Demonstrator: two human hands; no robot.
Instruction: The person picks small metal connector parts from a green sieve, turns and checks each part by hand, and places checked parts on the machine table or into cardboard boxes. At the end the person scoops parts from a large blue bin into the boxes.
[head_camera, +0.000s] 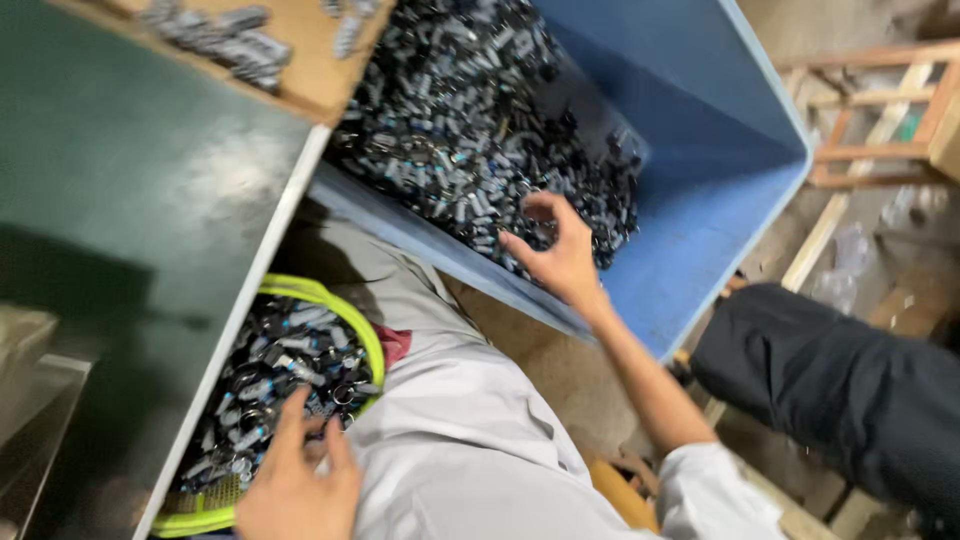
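Digging into a heap of small dark and silvery metal parts (470, 130), the right hand (556, 255) sits at the near edge of the pile inside a big blue bin (740, 190). The fingers (540, 205) are curled and slightly spread, tips down among the pieces, thumb pointing back toward the pile's lower edge. Can't tell if anything is actually pinched between them, it's all too blurry and the parts are tiny. The pile fills the left and middle of the bin, while the right side shows bare blue floor.

Down at the bottom, the left hand (298, 480) rests on the rim of a yellow-green basket (330, 300) that's loaded with the same kind of parts, sitting on the person's lap. Those fingers are spread apart, 2 of them reaching up onto the parts at the basket's near edge, not gripping anything that I can see.

A dark green table (130, 210) with a pale edge runs diagonally over the basket's left side. On top of it, up at the corner, there's a brown board (300, 60) with a few more loose pieces. Off to the right, a wooden frame (880, 110) stands beyond the bin, and another person's leg in dark trousers (830, 380) is just beside the bin's near corner.
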